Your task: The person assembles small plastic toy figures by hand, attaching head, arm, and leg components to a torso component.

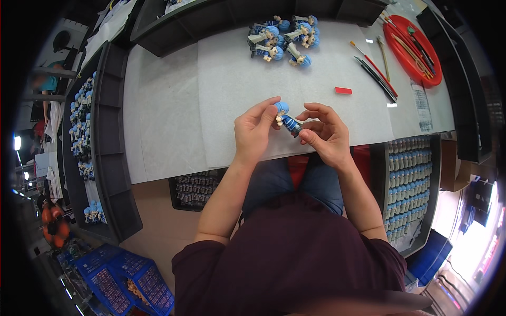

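Between my two hands, over the near part of the white work surface, is a small figurine (290,123) with light blue hair and a blue striped outfit. It is tilted, head toward the upper left. My left hand (256,126) pinches it by the head between thumb and fingers. At the lower end, my right hand (328,135) has its thumb and fingers around the figurine's dark legs. Some fingertips are hidden behind it. Farther up the surface lies a pile of similar blue-haired figurines (271,52).
Right of the hands lie a small red block (343,90), slim brushes (375,79) and a red oval tray (392,37) holding tools. A dark crate (113,142) of figurines stands left; another crate (436,179) holds rows of them at lower right. Blue baskets (126,274) sit lower left.
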A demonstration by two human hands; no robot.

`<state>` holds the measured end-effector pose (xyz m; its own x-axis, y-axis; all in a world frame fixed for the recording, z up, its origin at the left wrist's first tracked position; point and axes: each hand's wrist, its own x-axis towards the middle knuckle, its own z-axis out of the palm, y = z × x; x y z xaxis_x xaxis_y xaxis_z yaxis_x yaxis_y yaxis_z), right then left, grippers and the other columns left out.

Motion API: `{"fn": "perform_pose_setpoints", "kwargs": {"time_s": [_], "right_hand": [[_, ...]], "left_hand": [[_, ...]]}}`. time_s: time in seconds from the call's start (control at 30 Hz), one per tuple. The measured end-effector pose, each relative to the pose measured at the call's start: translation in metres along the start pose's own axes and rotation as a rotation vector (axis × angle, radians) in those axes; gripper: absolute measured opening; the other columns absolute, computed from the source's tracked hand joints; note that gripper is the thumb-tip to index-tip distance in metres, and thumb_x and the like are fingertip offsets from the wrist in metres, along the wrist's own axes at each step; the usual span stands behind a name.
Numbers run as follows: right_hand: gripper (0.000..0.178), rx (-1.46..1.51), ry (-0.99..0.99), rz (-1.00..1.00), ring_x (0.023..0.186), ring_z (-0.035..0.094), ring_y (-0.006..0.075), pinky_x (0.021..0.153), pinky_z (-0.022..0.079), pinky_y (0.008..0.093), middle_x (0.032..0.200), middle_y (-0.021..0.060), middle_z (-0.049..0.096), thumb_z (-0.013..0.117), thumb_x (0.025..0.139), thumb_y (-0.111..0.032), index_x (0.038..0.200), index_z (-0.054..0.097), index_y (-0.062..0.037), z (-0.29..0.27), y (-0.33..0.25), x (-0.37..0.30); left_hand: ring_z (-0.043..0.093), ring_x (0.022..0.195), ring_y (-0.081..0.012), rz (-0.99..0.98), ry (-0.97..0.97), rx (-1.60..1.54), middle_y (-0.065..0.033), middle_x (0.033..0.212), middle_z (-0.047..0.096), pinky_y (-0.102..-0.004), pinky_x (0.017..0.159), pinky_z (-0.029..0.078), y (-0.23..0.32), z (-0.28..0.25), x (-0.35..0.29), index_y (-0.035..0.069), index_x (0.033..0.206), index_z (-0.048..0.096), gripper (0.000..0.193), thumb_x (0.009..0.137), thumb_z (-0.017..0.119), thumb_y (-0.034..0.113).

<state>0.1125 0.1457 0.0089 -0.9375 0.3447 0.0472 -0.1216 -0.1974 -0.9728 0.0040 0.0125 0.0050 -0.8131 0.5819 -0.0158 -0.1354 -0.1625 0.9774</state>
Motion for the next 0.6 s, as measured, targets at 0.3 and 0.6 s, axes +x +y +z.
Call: {"fn": "perform_pose_setpoints", "kwargs": {"time_s": [0.3, 0.6], "right_hand": [[0.048, -0.075, 0.038, -0.077, 0.092, 0.056, 0.0143, 0.078, 0.048, 0.0267, 0.101, 0.0105, 0.056, 0.069, 0.079, -0.012, 0.119, 0.046, -0.0005, 0.0004, 0.0066, 0.0015], [0.041, -0.032, 0.080, -0.095, 0.092, 0.053, 0.0121, 0.078, 0.047, 0.0246, 0.099, 0.0076, 0.055, 0.064, 0.083, -0.010, 0.118, 0.047, 0.0007, 0.0009, 0.0075, 0.0020]], "left_hand": [[0.056, 0.076, -0.0076, 0.021, -0.016, 0.010, -0.0111, 0.099, 0.065, -0.0196, 0.068, 0.046, -0.0022, -0.0016, 0.0007, -0.001, 0.113, 0.057, 0.027, 0.092, 0.050, 0.015], [0.057, 0.084, -0.0097, 0.071, -0.075, 0.038, -0.0107, 0.101, 0.063, -0.0213, 0.075, 0.047, -0.0004, 0.0010, -0.0002, -0.001, 0.117, 0.054, 0.028, 0.093, 0.048, 0.013]]}}
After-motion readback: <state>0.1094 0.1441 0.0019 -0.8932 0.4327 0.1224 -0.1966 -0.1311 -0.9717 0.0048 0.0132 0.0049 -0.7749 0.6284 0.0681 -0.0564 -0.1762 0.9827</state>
